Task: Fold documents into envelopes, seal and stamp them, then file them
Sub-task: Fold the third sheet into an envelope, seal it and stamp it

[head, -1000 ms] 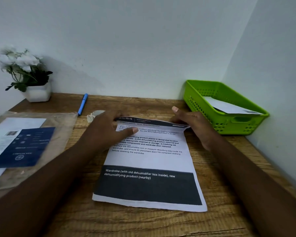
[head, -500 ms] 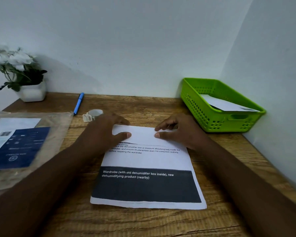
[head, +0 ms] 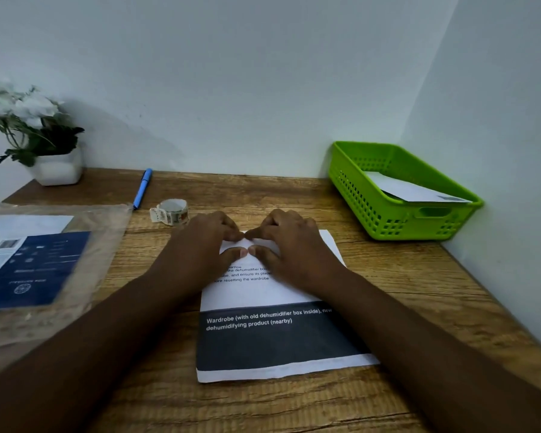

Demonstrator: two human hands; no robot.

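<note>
A printed document [head: 263, 295] with a dark band across its lower part lies on the wooden desk [head: 419, 292] in front of me. Its top edge is folded down toward me. My left hand [head: 206, 242] and my right hand [head: 291, 245] rest side by side on the folded flap, fingers curled. The thumb and forefinger tips of both hands meet at the middle of the fold and press it flat. A roll of stamps [head: 171, 211] sits just beyond my left hand. A green basket [head: 400, 226] at the right rear holds a white envelope [head: 409, 190].
A clear plastic sleeve [head: 44, 264] with a blue card and white paper lies at the left. A blue pen [head: 142, 188] rests near the back wall. A white pot of flowers [head: 35, 135] stands in the left rear corner. Walls close the back and right sides.
The raised top edge of the document came down toward me into a fold. Both hands slid inward from the sheet's corners until their fingertips met at the middle.
</note>
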